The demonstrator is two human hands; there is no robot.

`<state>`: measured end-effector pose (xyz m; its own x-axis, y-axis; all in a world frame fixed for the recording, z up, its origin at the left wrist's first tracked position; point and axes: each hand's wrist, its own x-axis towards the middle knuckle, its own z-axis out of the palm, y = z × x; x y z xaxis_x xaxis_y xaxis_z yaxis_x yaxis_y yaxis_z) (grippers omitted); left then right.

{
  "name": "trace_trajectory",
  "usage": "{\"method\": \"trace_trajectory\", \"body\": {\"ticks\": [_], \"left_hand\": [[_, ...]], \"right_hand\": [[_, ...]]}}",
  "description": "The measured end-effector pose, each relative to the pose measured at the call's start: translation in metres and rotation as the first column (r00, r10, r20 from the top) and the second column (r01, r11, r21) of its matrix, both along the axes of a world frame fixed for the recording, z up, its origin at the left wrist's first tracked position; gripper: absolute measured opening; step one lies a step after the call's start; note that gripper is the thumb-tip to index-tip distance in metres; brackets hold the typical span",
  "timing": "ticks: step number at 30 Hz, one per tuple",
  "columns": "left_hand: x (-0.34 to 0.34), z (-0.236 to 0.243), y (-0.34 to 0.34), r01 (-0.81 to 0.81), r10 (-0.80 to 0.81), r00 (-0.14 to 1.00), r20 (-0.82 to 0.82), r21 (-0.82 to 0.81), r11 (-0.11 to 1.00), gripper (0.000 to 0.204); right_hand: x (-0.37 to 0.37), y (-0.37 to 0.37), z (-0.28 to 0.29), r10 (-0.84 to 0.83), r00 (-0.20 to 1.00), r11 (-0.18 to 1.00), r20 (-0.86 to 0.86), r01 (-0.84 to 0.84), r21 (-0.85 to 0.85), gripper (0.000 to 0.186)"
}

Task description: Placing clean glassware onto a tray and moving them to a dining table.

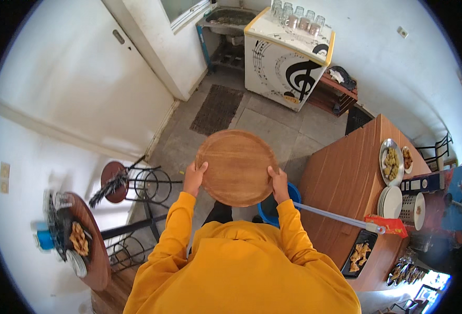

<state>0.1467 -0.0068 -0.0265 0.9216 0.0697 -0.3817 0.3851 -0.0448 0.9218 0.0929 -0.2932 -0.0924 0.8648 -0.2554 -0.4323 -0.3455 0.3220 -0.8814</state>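
Wooden tray: You held a round, brown wooden tray (236, 167) near the middle of the frame, with plain wood showing across its top.
Left hand: Your left hand (193, 179) gripped the tray's left edge, thumb on the rim; the fingers underneath were hidden.
Right hand: Your right hand (279, 184) gripped the tray's right edge in much the same way.
Done part: The tray was up in the air and both hands had it, so getting hold of it looked done.
Left part: You had not set the tray down. I could not tell how much more work there was.
Blue tub: A round, bright blue tub (294, 193) peeked out below the tray, by your right hand.
Wooden counter: A big, brown wooden counter (335, 162) stood on the right of the frame, apart from the tray. It bore a stack of round white plates (392, 202) and a long black dish (369, 237) of golden food.
Small table: A round, dark brown wooden table (101, 261) was at the lower left, well apart from the tray.
White box: A big white box with black music notes (267, 65) stood at the top of the frame, with clear glass cups (299, 14) on it.
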Motion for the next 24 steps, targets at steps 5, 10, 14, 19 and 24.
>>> {"method": "trace_trajectory", "body": {"ticks": [5,10,14,19,24], "left_hand": [[0.064,-0.027,0.052,0.081,-0.08,0.993,0.088,-0.007,0.997,0.04],[0.132,-0.02,0.072,0.111,-0.105,0.98,0.166,-0.022,0.994,0.042],[0.188,-0.029,0.08,0.127,-0.134,0.986,-0.102,-0.067,0.99,0.043],[0.242,-0.009,0.029,0.246,-0.245,0.968,0.06,-0.003,0.969,0.059],[0.285,-0.016,-0.039,0.221,-0.222,0.975,0.024,0.057,0.974,0.06]], "right_hand": [[0.054,0.046,0.013,-0.075,0.997,0.991,0.036,0.078,-0.11,0.042],[0.099,0.069,0.011,-0.058,0.998,0.982,0.001,0.057,-0.178,0.044],[0.135,0.077,0.041,-0.042,0.959,0.988,-0.28,-0.001,-0.153,0.045],[0.156,0.043,0.021,-0.109,0.988,0.992,-0.109,0.102,-0.069,0.05],[0.2,-0.009,0.016,-0.189,0.982,0.981,-0.016,0.188,-0.048,0.053]]}}
